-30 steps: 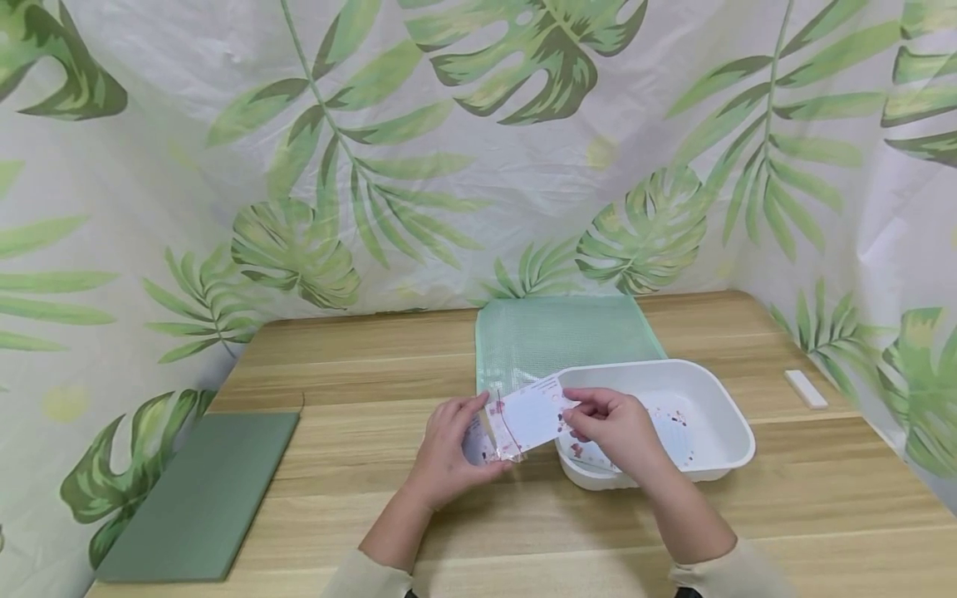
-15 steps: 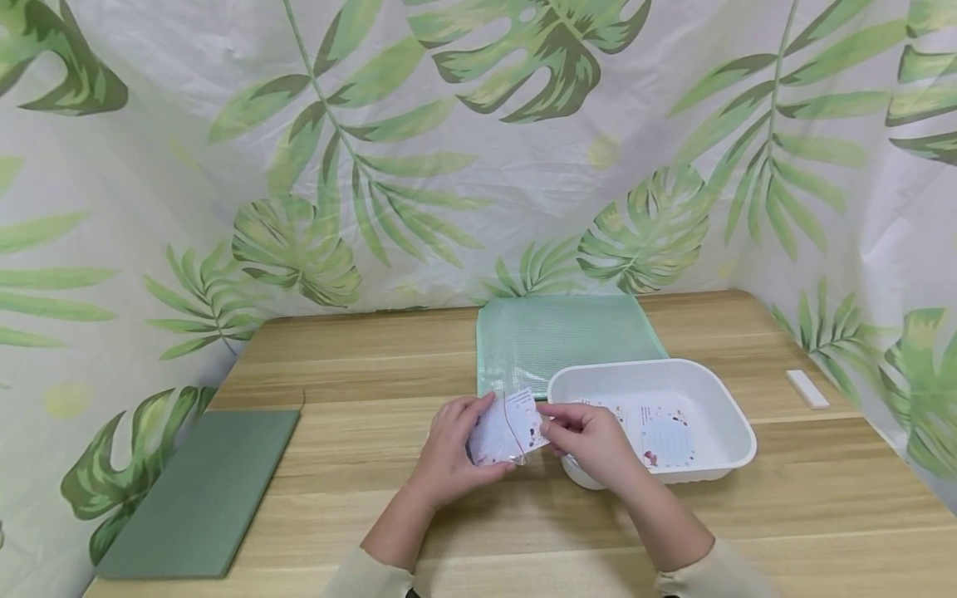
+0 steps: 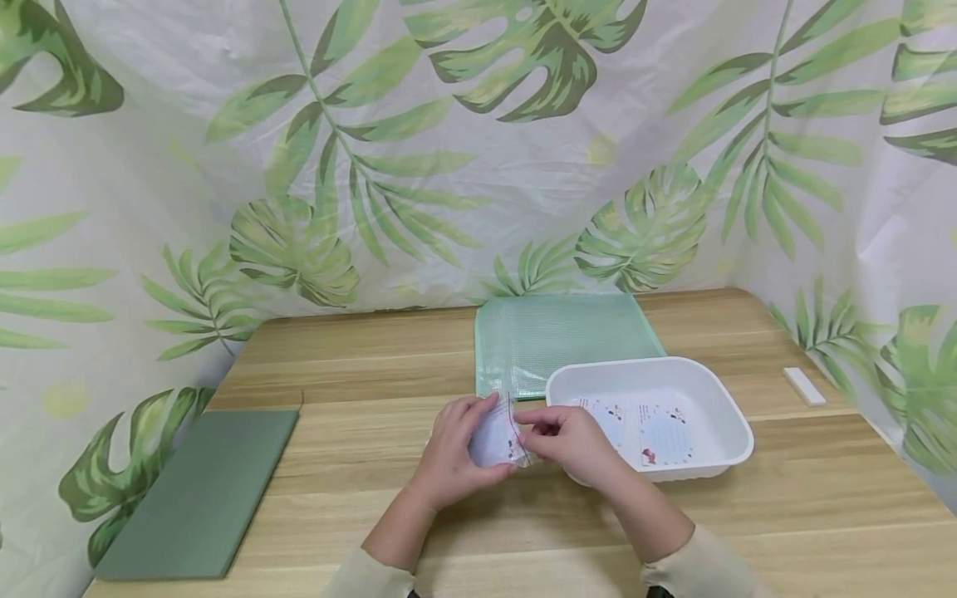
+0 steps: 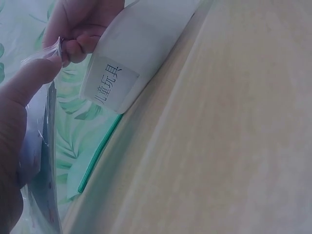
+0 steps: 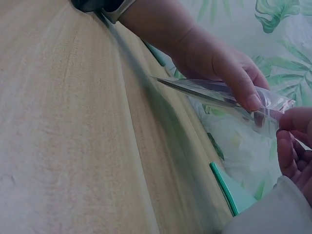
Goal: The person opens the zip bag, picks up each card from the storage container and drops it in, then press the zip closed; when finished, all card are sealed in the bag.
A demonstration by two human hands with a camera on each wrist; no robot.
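Note:
A small clear zip bag (image 3: 495,438) with a reddish line along its mouth holds printed cards. My left hand (image 3: 451,458) grips it from the left, thumb below and fingers above. At the bag's mouth, my right hand (image 3: 571,448) pinches the edge between thumb and index finger. In the right wrist view the clear plastic (image 5: 273,114) spans the gap between both hands. To the right stands a white plastic tub (image 3: 728,407), just past the right hand. Two printed cards (image 3: 667,436) with a blue round patch lie in it, one partly hidden by that hand.
Behind the tub lies a pale green mesh pouch (image 3: 568,336). A flat green board (image 3: 202,498) is at the table's left edge, and a small white bar (image 3: 805,387) at the right. The tub's side bears a printed label (image 4: 109,85). A leaf-patterned curtain (image 3: 523,191) surrounds the table.
The card in my right hand has slid leftward into the bag. The right hand has moved left from over the tub to the bag's mouth; the left hand has stayed put.

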